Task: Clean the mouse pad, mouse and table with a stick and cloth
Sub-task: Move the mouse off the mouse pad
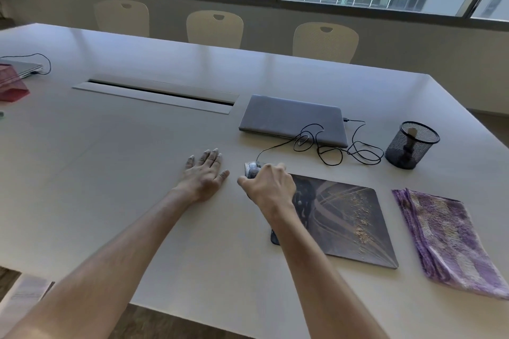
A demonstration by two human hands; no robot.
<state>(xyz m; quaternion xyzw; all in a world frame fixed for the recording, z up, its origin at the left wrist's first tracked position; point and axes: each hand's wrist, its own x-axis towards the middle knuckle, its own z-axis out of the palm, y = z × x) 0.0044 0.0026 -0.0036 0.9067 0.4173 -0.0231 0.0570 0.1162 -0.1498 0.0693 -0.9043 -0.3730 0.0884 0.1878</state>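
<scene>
right hand covers most of the mouse, only its far-left end shows. Its forearm hides the mouse pad's near-left corner. Cloth, right of that hand, is cut by the frame edge. Object inside the mesh cup, beyond it, too dark to identify.
</scene>
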